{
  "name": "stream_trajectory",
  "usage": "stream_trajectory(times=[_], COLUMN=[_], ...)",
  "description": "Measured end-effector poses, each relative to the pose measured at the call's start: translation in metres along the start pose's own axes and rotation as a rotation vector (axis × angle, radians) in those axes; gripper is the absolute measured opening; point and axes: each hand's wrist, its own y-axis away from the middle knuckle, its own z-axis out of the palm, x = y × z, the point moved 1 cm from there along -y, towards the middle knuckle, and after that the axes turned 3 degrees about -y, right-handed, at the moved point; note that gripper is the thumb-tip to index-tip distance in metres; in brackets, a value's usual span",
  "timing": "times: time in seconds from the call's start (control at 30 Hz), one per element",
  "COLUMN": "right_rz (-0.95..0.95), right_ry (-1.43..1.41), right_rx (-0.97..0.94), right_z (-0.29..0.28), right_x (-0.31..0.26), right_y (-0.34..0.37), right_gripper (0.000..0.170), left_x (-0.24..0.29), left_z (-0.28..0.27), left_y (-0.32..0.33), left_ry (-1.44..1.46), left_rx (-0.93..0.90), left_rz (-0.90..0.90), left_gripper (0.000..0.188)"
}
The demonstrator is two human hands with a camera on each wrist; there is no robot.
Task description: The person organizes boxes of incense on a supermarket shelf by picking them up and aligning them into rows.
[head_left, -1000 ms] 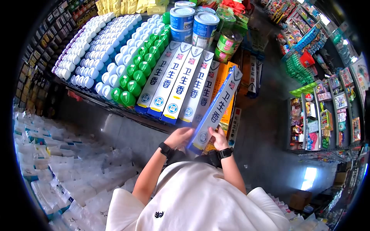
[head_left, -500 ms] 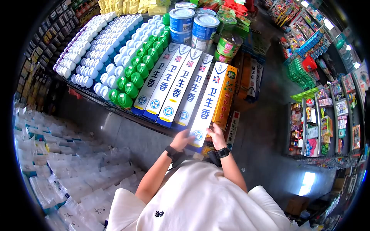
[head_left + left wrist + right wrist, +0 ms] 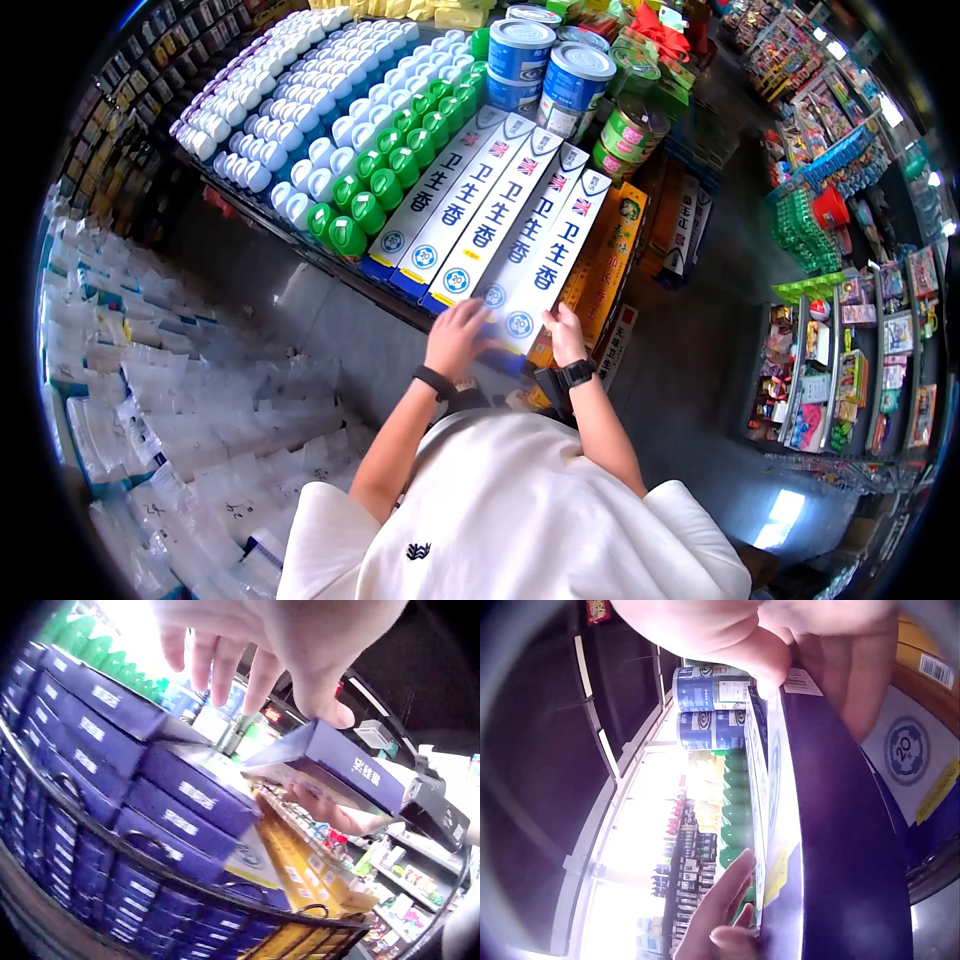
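My right hand [image 3: 566, 336] grips the near end of a long white-and-blue incense box [image 3: 556, 250], thumb on its top and fingers along the side and underneath. In the left wrist view, the blue end of this incense box [image 3: 356, 771] is raised above the neighbouring stack. My left hand [image 3: 457, 338] hovers over the near ends of the boxes, fingers extended and spread, its thumb [image 3: 341, 714] by the corner of the held box. Alongside lies a row of matching incense boxes [image 3: 478, 215], stacked in several layers.
A black wire rack edge [image 3: 187, 881] fronts the stacks. Orange boxes [image 3: 605, 270] lie right of the held one; green-capped bottles [image 3: 385, 187] stand to the left. Blue cans [image 3: 575, 90] rise at the back. White plastic packets [image 3: 200, 420] cover the lower left.
The held box has swung from a tilted position into line with the row. My left hand has let go of its near end and moved up and left; my right hand keeps its hold.
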Motion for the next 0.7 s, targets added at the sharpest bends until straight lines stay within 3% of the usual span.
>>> stream_trajectory(times=[0.17, 0.3, 0.33, 0.4, 0.47, 0.5, 0.6, 0.7], right_rz=[0.007, -0.089, -0.079, -0.088, -0.270, -0.271, -0.256, -0.281], right_ry=[0.109, 0.211, 0.271, 0.280, 0.387, 0.366, 0.685, 0.678], right_rx=[0.113, 0.153, 0.202, 0.178, 0.175, 0.153, 0.214, 0.181], right_z=[0.003, 0.008, 0.015, 0.018, 0.026, 0.031, 0.041, 0.047], right_x=[0.011, 0.022, 0.017, 0.028, 0.031, 0.027, 0.017, 0.018], right_y=[-0.021, -0.024, -0.021, -0.030, -0.034, -0.034, -0.033, -0.040], right_gripper=[0.039, 0.045, 0.044, 0.057, 0.056, 0.056, 0.059, 0.059], left_x=[-0.035, -0.055, -0.058, -0.062, -0.063, -0.063, -0.063, -0.060], left_z=[-0.022, -0.017, -0.015, -0.012, -0.011, -0.010, -0.011, -0.014], left_y=[-0.009, -0.019, -0.021, -0.025, -0.025, -0.025, -0.026, -0.027], left_ry=[-0.113, -0.268, -0.269, -0.271, -0.268, -0.270, -0.277, -0.265], left_rx=[-0.256, -0.336, -0.339, -0.348, -0.344, -0.340, -0.342, -0.333], left_rz=[-0.022, 0.053, 0.054, 0.055, 0.058, 0.058, 0.052, 0.051], left_gripper=[0.084, 0.094, 0.093, 0.092, 0.092, 0.092, 0.091, 0.090])
